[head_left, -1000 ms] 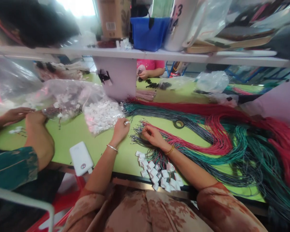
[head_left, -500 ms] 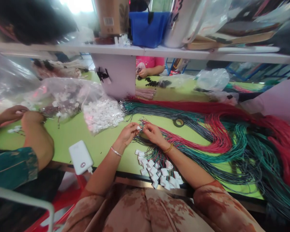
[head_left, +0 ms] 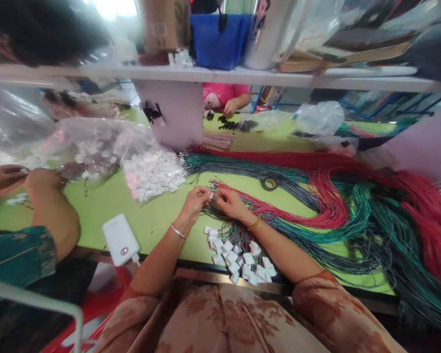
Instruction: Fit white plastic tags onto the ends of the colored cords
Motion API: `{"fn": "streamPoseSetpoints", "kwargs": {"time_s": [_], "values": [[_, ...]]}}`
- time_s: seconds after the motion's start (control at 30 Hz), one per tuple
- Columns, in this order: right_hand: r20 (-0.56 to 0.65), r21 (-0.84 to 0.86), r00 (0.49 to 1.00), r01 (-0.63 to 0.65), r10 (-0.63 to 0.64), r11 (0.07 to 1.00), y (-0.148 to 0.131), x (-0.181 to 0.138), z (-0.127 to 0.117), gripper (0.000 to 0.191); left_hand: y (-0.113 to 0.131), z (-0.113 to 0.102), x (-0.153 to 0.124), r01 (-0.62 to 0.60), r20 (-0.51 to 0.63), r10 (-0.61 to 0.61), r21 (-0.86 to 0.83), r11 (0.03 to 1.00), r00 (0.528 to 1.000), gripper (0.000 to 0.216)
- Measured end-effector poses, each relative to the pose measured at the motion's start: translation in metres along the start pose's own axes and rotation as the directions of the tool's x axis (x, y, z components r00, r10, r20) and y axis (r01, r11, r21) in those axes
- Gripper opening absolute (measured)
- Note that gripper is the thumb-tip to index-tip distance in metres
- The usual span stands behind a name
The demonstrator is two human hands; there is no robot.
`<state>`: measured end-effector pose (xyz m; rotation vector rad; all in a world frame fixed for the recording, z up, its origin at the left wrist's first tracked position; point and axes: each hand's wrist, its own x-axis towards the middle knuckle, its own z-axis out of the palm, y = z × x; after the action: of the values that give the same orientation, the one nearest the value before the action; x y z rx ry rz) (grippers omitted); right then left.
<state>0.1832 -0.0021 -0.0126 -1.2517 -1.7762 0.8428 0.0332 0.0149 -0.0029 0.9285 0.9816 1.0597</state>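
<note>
My left hand pinches a small white connector at its fingertips. My right hand is closed on the ends of thin wires, fingertips meeting the left hand's over the green table. Long bundles of red, green and dark wires run off to the right. A cluster of wires fitted with white connectors lies by the table's front edge under my right forearm. A clear bag of loose white connectors sits just left of my left hand.
A white power bank lies at the near edge. A co-worker's arms rest at the left beside more plastic bags. A tape roll sits among the wires. A shelf with a blue bin spans overhead; another person's hand works beyond.
My left hand moved from the connector bag rightward with a white connector and now meets my right hand at the wire ends.
</note>
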Motion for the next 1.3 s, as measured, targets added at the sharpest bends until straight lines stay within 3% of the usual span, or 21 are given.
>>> {"fn": "streamPoseSetpoints", "kwargs": {"time_s": [0.2,0.27,0.43,0.53,0.63,0.8,0.97,1.13,1.3], "values": [[0.084,-0.043,0.996,0.004,0.0,0.999,0.014,0.007,-0.013,0.03,0.004,-0.01,0.003,0.054,0.023,-0.059,0.16,0.986,0.998,0.025],[0.063,-0.154,0.998,0.029,-0.02,0.988,0.02,0.011,-0.024,0.028,0.007,-0.017,0.005,0.075,0.03,-0.082,0.204,0.976,0.996,0.023],[0.153,-0.573,0.988,0.102,-0.015,0.814,0.029,0.015,-0.038,0.016,0.007,-0.024,0.009,0.085,0.024,-0.094,0.245,0.966,0.995,0.021],[0.165,-0.66,0.986,0.105,0.008,0.744,0.029,0.014,-0.035,0.02,0.005,-0.023,0.009,0.074,0.018,-0.08,0.236,0.969,0.997,0.021],[0.127,-0.675,0.992,0.078,0.011,0.734,0.03,0.014,-0.035,0.024,0.005,-0.021,0.008,0.057,0.025,-0.063,0.207,0.977,0.998,0.022],[0.002,-0.556,1.0,0.003,-0.003,0.831,0.03,0.016,-0.04,0.02,0.006,-0.015,0.006,0.046,0.05,-0.051,0.096,0.994,0.997,0.027],[-0.013,-0.166,0.999,0.035,-0.038,0.986,0.019,0.027,-0.03,0.021,0.004,-0.009,0.005,0.067,0.067,-0.065,-0.017,0.998,0.996,0.03],[-0.022,0.075,0.999,0.046,-0.044,0.996,-0.002,0.031,-0.02,0.019,0.0,-0.01,0.007,0.088,0.099,-0.078,-0.108,0.99,0.992,0.03],[-0.03,0.074,0.999,-0.02,0.022,0.997,-0.005,0.017,-0.024,0.018,-0.003,-0.013,0.009,0.137,0.137,-0.112,-0.192,0.972,0.984,0.025]]}}
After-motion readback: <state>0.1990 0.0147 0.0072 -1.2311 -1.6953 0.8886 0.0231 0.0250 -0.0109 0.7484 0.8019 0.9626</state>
